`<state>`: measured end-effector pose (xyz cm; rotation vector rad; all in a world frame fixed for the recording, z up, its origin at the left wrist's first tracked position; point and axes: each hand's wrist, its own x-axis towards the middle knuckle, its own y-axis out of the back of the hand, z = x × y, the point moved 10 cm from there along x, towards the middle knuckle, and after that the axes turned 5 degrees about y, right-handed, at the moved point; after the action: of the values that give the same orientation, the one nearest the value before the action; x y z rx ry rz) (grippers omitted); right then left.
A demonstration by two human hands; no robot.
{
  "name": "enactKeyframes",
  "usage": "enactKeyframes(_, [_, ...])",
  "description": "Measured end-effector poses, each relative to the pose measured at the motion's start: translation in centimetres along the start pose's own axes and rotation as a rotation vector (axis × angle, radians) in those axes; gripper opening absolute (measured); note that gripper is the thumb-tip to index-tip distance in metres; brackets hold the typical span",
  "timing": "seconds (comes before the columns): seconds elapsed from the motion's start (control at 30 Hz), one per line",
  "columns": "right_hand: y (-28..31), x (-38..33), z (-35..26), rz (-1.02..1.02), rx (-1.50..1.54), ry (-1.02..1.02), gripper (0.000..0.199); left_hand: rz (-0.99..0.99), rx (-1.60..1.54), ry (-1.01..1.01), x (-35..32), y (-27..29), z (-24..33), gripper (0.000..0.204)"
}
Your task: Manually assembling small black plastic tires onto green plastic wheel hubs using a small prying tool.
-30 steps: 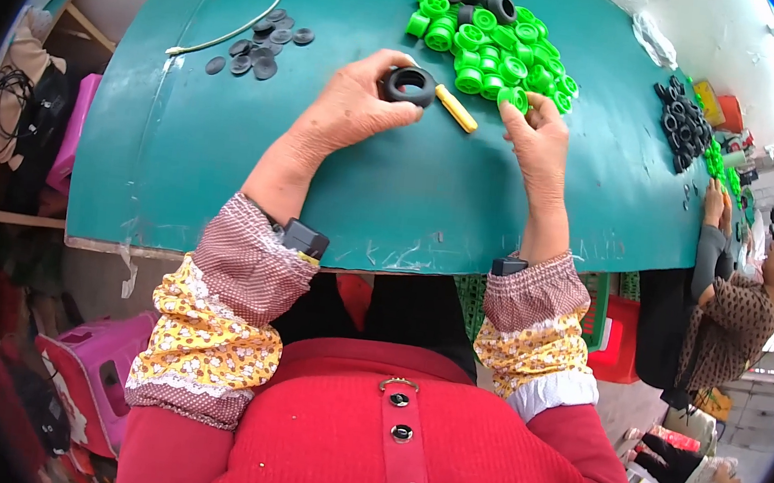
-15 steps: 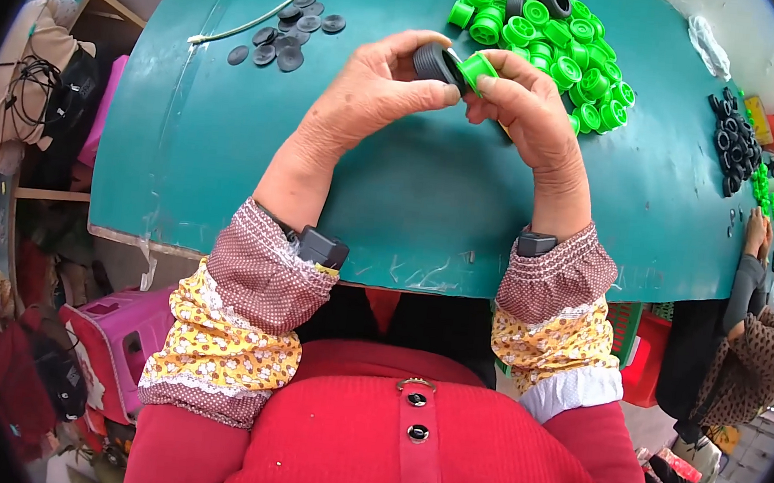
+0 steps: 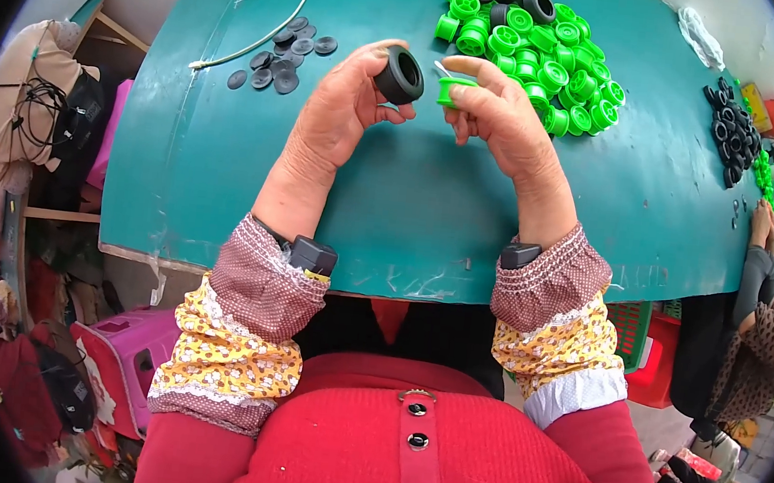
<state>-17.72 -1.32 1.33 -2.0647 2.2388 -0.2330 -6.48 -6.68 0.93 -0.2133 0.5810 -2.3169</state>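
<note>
My left hand [image 3: 337,102] grips a black rubber toy tyre [image 3: 401,76], its open ring turned toward the right. A short gap away, my right hand [image 3: 501,117] pinches a green plastic wheel rim [image 3: 455,93] between thumb and fingers. A thin whitish piece sticks out above the rim by the right fingers; I cannot make out what it is. Beyond the right hand lies a heap of green wheel rims [image 3: 553,67], with a few black tyres [image 3: 539,7] on its far side. Several flat black discs [image 3: 285,81] lie left of my left hand.
A pale cord [image 3: 272,33] curves over the green table [image 3: 225,179] at the far left. Farther right are a clear plastic bag [image 3: 702,37] and a pile of black tyres [image 3: 731,135]. Another person's hand [image 3: 761,224] is at the right edge. A pink crate [image 3: 130,347] stands lower left.
The tyre and the green rim were touching and are now apart. My left hand has drawn left and turned the tyre's opening into view; the rim has tilted in my right hand.
</note>
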Motion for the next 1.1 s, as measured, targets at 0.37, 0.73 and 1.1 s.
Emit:
enactKeyframes(0.37, [-0.9, 0.0, -0.6, 0.024, -0.083, 0.113, 0.036, 0.056, 0.009, 0.046, -0.2, -0.5, -0.6, 0.038])
enactKeyframes(0.73, [-0.4, -0.1, -0.5, 0.087, -0.18, 0.133, 0.034, -0.028, 0.056, 0.129, -0.2, -1.4, -2.1, 0.036])
enactKeyframes(1.1, [-0.3, -1.5, -3.4, 0.253, -0.511, 0.408, 0.026, -0.026, 0.121, 0.161, -0.5, -2.1, -2.4, 0.041])
